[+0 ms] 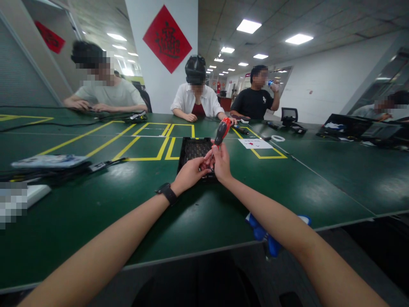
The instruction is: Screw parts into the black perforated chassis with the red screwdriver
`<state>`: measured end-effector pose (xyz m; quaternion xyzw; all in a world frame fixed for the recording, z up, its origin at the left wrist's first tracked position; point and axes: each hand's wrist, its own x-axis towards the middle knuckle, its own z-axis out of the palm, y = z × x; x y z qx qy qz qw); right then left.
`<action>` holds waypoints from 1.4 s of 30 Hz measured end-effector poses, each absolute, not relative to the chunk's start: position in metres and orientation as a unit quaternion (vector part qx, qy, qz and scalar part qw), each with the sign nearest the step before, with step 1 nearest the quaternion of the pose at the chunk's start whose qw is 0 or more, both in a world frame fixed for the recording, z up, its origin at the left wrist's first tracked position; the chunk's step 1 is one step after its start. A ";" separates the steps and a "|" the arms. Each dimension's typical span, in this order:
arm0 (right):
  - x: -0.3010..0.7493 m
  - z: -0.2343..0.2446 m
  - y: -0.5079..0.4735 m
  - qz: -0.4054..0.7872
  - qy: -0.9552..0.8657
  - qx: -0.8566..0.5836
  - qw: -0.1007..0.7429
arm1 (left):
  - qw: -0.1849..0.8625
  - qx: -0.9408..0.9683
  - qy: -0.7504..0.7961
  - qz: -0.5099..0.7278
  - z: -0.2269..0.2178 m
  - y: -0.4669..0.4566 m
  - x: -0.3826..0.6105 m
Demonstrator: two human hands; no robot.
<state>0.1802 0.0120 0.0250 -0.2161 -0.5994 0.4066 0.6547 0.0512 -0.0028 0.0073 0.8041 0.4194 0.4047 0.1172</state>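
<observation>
In the middle of the head view a black shallow case [195, 150] lies on the green table [211, 230]. Over its near right corner my right hand [221, 163] is closed on a screwdriver [223, 131] with a red and black handle. The handle tilts up and away, and the thin shaft points down toward the case. My left hand [193, 171], with a black band on the wrist, meets it there, fingers pinched near the screwdriver's tip. Whatever sits between those left fingertips is too small and too covered to name.
Blue gloves [265, 230] hang at the near table edge under my right forearm. A white paper [255, 143] and a tape roll [277, 138] lie to the right. Cables and a flat packet [51, 161] are at left. Several people sit across the table.
</observation>
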 end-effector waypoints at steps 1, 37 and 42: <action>0.180 0.025 0.012 0.406 -0.601 -0.217 0.653 | 0.119 0.802 0.420 0.408 0.006 -0.002 0.051; 0.179 0.029 0.014 0.410 -0.570 -0.243 0.670 | 0.177 0.788 0.426 0.407 0.020 -0.006 0.051; 0.178 0.031 0.015 0.412 -0.562 -0.249 0.673 | 0.153 0.790 0.443 0.394 0.021 -0.005 0.051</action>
